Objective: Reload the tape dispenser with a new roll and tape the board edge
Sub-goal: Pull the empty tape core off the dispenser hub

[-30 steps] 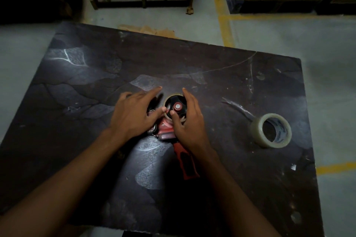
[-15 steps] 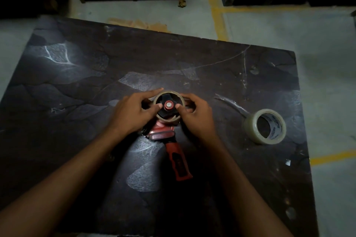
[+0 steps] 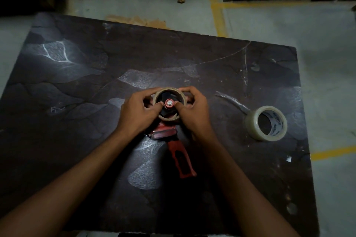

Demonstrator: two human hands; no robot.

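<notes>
Core (image 3: 167,92) lifted higher, two hands (image 3: 134,110) (image 3: 194,109), one dispenser (image 3: 174,146), one roll (image 3: 266,123)

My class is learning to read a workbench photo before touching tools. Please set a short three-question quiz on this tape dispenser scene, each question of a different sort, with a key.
1. True or false: the clear tape roll is mounted on the red tape dispenser.
2. Multiple choice: what sits on the dispenser's hub between the left hand and the right hand? A) a brown cardboard core B) a full clear roll C) nothing
3. Fill in: the clear tape roll lies on the dark board, to the ____ of the dispenser as the person sees it.

Key: 1 false; it lies apart on the board. 2 A, the brown cardboard core. 3 right.
</notes>
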